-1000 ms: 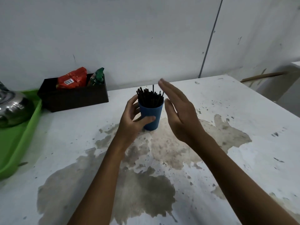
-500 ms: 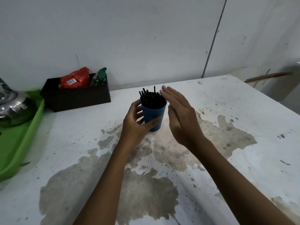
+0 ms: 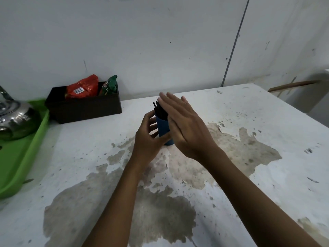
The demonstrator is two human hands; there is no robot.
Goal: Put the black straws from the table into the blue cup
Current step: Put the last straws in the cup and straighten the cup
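Note:
The blue cup stands on the white table near its middle, filled with several black straws standing upright. My left hand wraps around the cup's left side and grips it. My right hand is flat with fingers straight and together, its palm over the top and right side of the straws. It hides most of the straw tips and the cup's right half. I see no loose straws on the table.
A dark box with red and green snack packets stands at the back left against the wall. A green tray with a metal kettle lies along the left edge. The table's paint is worn in large patches.
My right hand has moved left and down, from beside the cup to over the straw tips. My left hand has kept its grip on the cup.

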